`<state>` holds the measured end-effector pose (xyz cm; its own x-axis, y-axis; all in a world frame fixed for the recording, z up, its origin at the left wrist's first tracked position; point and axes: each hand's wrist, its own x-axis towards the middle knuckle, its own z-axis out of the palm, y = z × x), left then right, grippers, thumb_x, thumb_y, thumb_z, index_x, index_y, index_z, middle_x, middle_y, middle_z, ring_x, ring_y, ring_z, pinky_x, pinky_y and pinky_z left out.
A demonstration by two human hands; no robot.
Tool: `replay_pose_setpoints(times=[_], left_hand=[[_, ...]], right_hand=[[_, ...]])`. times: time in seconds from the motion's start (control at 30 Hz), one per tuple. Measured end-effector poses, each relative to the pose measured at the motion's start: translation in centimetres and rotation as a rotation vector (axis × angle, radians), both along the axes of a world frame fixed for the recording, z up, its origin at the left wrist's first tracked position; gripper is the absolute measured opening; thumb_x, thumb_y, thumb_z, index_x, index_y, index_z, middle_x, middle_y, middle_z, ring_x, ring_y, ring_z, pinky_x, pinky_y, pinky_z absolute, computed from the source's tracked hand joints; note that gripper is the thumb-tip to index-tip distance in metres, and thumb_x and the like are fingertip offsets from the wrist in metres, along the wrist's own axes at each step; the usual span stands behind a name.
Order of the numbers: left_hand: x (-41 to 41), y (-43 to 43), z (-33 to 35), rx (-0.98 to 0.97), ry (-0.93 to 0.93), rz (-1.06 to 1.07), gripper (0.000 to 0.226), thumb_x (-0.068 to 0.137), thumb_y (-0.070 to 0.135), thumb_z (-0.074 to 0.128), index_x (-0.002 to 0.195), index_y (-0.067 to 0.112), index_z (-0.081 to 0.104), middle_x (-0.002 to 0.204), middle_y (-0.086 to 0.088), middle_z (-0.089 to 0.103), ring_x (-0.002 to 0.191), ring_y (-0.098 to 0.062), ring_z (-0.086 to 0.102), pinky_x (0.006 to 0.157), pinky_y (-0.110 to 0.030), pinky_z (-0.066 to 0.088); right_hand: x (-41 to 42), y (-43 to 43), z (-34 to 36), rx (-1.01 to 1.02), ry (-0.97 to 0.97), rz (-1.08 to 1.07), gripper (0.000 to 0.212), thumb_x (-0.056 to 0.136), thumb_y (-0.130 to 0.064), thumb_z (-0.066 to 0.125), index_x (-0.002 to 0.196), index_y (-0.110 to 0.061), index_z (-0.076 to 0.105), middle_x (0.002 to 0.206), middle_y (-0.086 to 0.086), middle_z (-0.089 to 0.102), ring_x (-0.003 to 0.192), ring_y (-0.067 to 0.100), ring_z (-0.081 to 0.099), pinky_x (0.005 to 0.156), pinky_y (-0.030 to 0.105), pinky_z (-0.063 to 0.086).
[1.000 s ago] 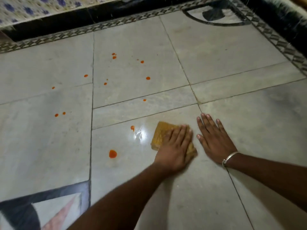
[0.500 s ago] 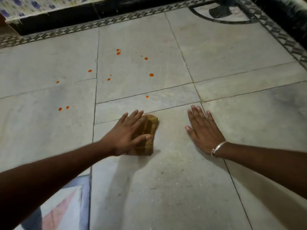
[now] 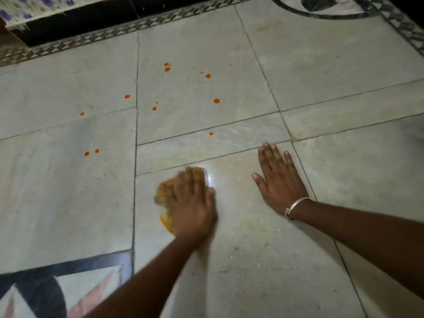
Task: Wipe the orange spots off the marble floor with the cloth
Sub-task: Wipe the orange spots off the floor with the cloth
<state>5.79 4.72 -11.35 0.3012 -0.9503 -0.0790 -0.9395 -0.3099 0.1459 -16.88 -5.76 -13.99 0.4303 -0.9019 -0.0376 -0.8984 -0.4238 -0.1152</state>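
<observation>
My left hand (image 3: 193,203) presses flat on a tan-yellow cloth (image 3: 164,195) on the grey marble floor (image 3: 252,260); the hand is blurred and hides most of the cloth. An orange smear (image 3: 165,223) shows at the cloth's near edge. My right hand (image 3: 278,180), with a silver bangle on the wrist, lies flat and open on the floor to the right, holding nothing. Several small orange spots dot the tiles farther away, among them one at the middle (image 3: 216,101), a pair at the left (image 3: 87,153) and one close by (image 3: 211,134).
A patterned black-and-white border strip (image 3: 114,31) runs along the far edge and down the right side. A dark inlay with a pink and white motif (image 3: 68,283) fills the near left corner. A bright light reflection (image 3: 210,180) sits beside my left hand.
My left hand has slid the cloth to the right and nearer. The two orange spots seen near the cloth one second ago are gone; a smear remains. My right hand stayed planted.
</observation>
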Motion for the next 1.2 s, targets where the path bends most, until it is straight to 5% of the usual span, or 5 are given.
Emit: replay_pose_setpoints(times=[0.13, 0.43, 0.77, 0.93, 1.2], left_hand=[[-2.5, -5.5, 0.5, 0.027, 0.035, -0.355, 0.061, 0.109, 0.049, 0.019, 0.166, 0.028, 0.011, 0.174, -0.001, 0.003, 0.162, -0.023, 0.001, 0.128, -0.05, -0.004], [-3.1, 2.0, -0.1, -0.08, 0.056, 0.004, 0.062, 0.106, 0.049, 0.026, 0.164, 0.027, 0.021, 0.173, -0.01, 0.017, 0.159, -0.03, 0.013, 0.126, -0.05, -0.004], [7.8, -3.4, 8.8, -0.36, 0.419, -0.023, 0.035, 0.108, 0.046, 0.045, 0.126, 0.027, 0.069, 0.102, 0.0, 0.075, 0.093, -0.02, 0.069, 0.087, -0.041, 0.054], [7.2, 5.1, 4.0, 0.033, 0.225, -0.2, 0.075, 0.097, 0.072, 0.014, 0.159, 0.035, 0.035, 0.17, 0.003, 0.028, 0.16, -0.016, 0.016, 0.127, -0.053, 0.012], [7.0, 9.2, -0.4, -0.045, -0.002, -0.086, 0.07, 0.104, 0.058, 0.014, 0.166, 0.025, 0.012, 0.175, -0.004, 0.008, 0.162, -0.025, 0.002, 0.126, -0.059, 0.008]], right_hand=[[0.2, 0.4, 0.2, -0.011, -0.011, -0.001, 0.074, 0.1, -0.052, 0.013, 0.16, -0.008, 0.008, 0.168, 0.011, 0.007, 0.156, 0.025, 0.004, 0.126, 0.049, 0.005], [0.3, 0.5, 0.2, -0.001, 0.0, 0.01, 0.074, 0.1, -0.052, 0.011, 0.16, -0.009, 0.01, 0.168, 0.012, 0.008, 0.156, 0.027, 0.006, 0.125, 0.051, 0.007], [0.0, 0.2, 0.0, 0.006, 0.005, 0.02, 0.074, 0.099, -0.053, 0.01, 0.16, -0.011, 0.006, 0.169, 0.01, 0.002, 0.156, 0.025, 0.001, 0.125, 0.048, 0.001], [0.1, 0.2, 0.1, 0.016, 0.004, 0.023, 0.075, 0.099, -0.053, 0.01, 0.16, -0.01, 0.005, 0.169, 0.01, 0.002, 0.156, 0.025, 0.001, 0.125, 0.048, 0.001], [0.3, 0.2, 0.3, 0.004, 0.016, 0.084, 0.072, 0.099, -0.048, 0.009, 0.16, -0.009, 0.004, 0.169, 0.01, 0.0, 0.156, 0.024, -0.001, 0.126, 0.049, 0.001]])
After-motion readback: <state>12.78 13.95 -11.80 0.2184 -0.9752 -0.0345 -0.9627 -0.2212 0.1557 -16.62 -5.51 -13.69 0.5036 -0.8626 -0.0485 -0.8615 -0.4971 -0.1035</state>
